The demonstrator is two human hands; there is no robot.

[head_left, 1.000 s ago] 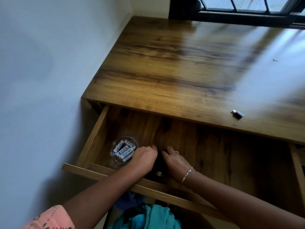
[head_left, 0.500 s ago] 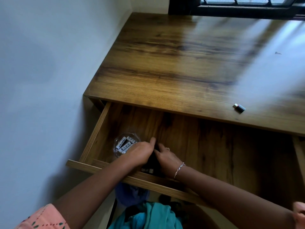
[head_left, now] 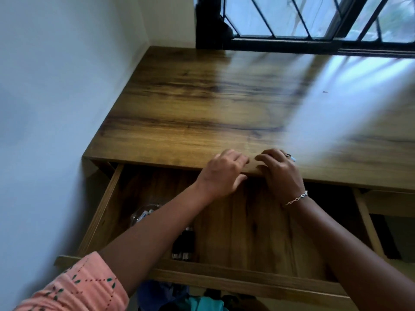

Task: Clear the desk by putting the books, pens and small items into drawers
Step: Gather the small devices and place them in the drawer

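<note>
The left drawer of the wooden desk stands pulled out. In it lie a glass bowl of batteries, partly hidden by my left forearm, and a dark bundle of pens. My left hand hovers at the desk's front edge with loosely bent fingers and holds nothing. Beside it, my right hand rests its fingers on the desk top. A small dark item with a pale tip lies on the desk just behind that hand's ring finger, mostly hidden.
A white wall runs along the desk's left side, and a barred window stands behind it. To the right, a second drawer is partly out with something dark inside. Cloth in blue and teal lies below the drawer front.
Both hands have left the pens in the drawer and risen to the desk's front edge. The view has tilted up and swung right.
</note>
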